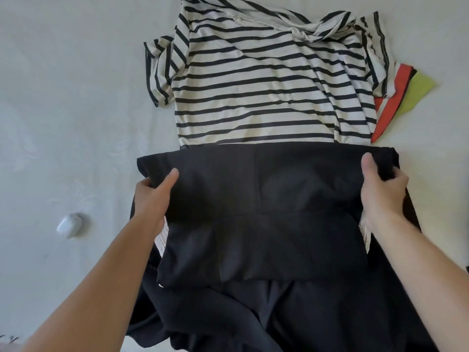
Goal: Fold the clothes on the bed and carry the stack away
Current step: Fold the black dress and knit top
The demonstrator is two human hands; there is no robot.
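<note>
A black garment (pixel 264 224) lies partly folded on the bed in front of me, its far edge doubled over. My left hand (pixel 152 196) grips its left edge, thumb on top and fingers underneath. My right hand (pixel 380 189) grips the right edge the same way. Beyond it a black-and-white striped T-shirt (pixel 256 80) lies spread out and creased, its hem just under the black fold. A red, white and yellow-green cloth (pixel 406 97) sticks out from under the shirt's right side.
The pale bedsheet (pixel 76 97) covers the whole surface. A small white earbud case (pixel 69 224) lies on the sheet to the left of my left forearm. White lace-like fabric (pixel 161 240) shows beneath the black garment by my left wrist.
</note>
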